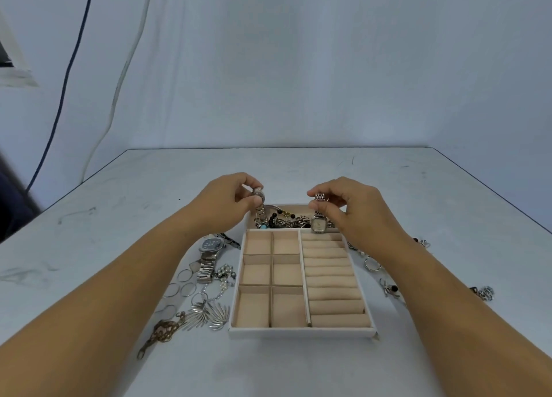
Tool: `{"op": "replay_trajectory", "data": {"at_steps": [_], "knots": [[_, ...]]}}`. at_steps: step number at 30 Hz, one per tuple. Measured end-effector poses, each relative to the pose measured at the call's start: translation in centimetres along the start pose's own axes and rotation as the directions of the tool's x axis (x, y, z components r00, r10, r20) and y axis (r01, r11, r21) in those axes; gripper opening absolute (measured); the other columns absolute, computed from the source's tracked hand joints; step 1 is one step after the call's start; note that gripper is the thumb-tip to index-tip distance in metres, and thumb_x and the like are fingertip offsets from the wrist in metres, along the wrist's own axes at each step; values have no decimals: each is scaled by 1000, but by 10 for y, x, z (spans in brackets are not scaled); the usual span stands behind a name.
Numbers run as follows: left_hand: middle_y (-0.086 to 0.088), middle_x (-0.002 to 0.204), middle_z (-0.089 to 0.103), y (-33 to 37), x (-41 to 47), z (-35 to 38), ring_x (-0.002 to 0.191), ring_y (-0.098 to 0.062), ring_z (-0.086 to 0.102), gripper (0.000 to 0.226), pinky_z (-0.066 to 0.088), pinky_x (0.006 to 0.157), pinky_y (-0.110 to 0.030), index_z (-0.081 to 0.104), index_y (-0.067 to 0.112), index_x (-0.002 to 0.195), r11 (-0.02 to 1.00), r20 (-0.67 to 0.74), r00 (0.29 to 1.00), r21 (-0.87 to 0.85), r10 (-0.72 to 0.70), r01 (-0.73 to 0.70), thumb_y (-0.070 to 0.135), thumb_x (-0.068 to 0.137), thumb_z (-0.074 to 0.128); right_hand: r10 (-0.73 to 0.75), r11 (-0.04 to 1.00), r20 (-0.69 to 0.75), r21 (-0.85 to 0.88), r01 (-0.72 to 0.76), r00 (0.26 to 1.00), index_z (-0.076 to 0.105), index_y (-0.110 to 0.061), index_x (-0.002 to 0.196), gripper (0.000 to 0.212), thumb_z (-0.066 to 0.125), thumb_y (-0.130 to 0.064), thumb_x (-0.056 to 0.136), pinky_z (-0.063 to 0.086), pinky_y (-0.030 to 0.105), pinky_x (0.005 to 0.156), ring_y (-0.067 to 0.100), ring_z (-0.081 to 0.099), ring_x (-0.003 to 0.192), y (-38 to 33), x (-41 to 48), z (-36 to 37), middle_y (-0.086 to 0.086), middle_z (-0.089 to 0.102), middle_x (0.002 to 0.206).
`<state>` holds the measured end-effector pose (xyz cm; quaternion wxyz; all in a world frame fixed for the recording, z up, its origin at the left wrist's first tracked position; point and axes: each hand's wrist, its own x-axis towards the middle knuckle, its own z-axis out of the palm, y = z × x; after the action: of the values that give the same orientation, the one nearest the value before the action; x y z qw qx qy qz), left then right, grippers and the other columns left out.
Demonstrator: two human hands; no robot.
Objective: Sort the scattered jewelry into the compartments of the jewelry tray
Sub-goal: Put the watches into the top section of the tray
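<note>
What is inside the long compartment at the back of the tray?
A tangled heap of dark beads, silver chains and a turquoise stone. The right hand dangles a watch over it; the left hand pinches a metal band. The right hand hides its right end.

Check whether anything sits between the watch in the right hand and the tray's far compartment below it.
No barrier: the right hand dangles the square watch over the far compartment, but a heap of beads and chains lies there.

Cream tray holds tangled jewelry in its far compartment; scattered pieces flank it.
</note>
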<state>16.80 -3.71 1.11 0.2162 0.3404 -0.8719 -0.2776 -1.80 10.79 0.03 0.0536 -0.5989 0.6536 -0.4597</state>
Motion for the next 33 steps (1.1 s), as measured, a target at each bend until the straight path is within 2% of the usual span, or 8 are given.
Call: {"op": "replay_trajectory", "data": {"at_steps": [4,8,12,17,23,26,28,33], "knots": [[-6,88,71,4,3,-6,85,-18,66,12,49,83,-35,60,22,105,1000,9,1000,8,-1,1,25,95,54,-4,1000,7,9,4,1000,69,-22,101,16,67,-18,86,48,9,67,1,59,79,1,0,-1,-3,66,91],[-2,88,72,12,5,-9,85,-12,68,15,49,82,-30,63,22,106,994,42,999,-104,30,-25,25,94,55,-5,1000,0,-26,5,1000,69,-23,101,16,67,-20,86,50,16,72,5,60,78,2,1,-1,-3,66,91],[-2,86,71,11,11,3,83,-17,67,15,49,80,-31,63,23,107,999,71,997,-32,37,-35,24,95,54,18,1000,-1,12,-18,1000,69,-24,100,15,67,-20,86,53,23,66,13,62,71,2,1,-1,-2,65,89],[7,80,70,4,21,18,66,-2,65,12,48,68,-22,62,26,103,1000,124,992,13,15,-17,23,93,57,15,1000,4,-21,-15,1000,69,-25,101,16,66,-21,86,52,22,68,10,61,73,3,1,-1,-5,64,88],[19,81,60,-1,26,29,79,-1,55,23,42,72,-20,65,25,112,981,51,995,171,86,-93,31,90,61,17,998,8,-63,-17,1000,69,-25,103,17,66,-23,86,52,23,77,7,61,80,5,2,-1,-6,64,89],[8,93,50,-5,26,32,98,-12,42,32,41,89,-33,64,31,117,928,43,989,340,144,-150,44,88,59,16,997,10,-75,-15,1000,69,-25,104,18,66,-24,86,51,23,78,6,60,81,5,2,0,-7,65,89],[4,99,42,-4,26,33,104,-18,35,36,37,90,-35,62,37,119,886,16,990,445,140,-132,52,87,55,21,997,9,-77,-21,1000,69,-25,104,18,66,-25,86,50,22,78,6,60,81,5,3,0,-7,65,89],[6,106,44,-4,24,29,114,-20,34,30,30,90,-37,61,44,111,889,-6,996,451,87,-75,56,86,53,40,996,6,-76,-39,999,69,-25,103,18,66,-25,86,49,18,78,5,60,81,5,4,1,-9,65,89]]}}
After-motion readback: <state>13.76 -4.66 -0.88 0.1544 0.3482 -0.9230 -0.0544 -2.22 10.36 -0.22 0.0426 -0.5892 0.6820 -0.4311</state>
